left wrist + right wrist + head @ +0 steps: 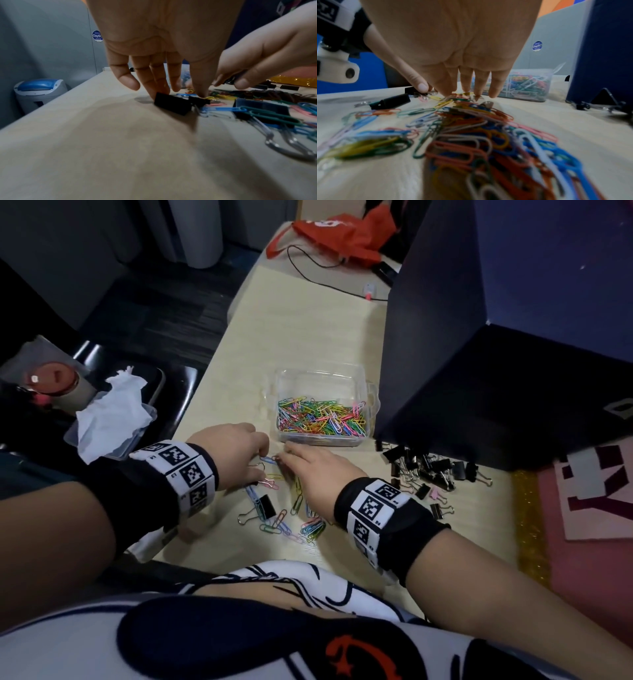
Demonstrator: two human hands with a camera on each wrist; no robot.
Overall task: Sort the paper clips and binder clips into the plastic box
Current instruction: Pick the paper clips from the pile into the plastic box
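Left hand (236, 450): fingers down on a small black binder clip w/ wire handles (173, 103) – grip unclear.
Right hand (313, 470): fingers straight, tips on loose coloured paper clips (298, 515).
Box: clear plastic box (320, 405), part-filled, just beyond both hands – right nearer.

The near heap of coloured wire paper clips (488, 155) is blurred, and the right hand (318, 474) hides part of it.

The right hand (453, 44) reaches fingers-down onto coloured paper clips (471, 135); beyond its fingertips stands the plastic box (530, 86) holding more.
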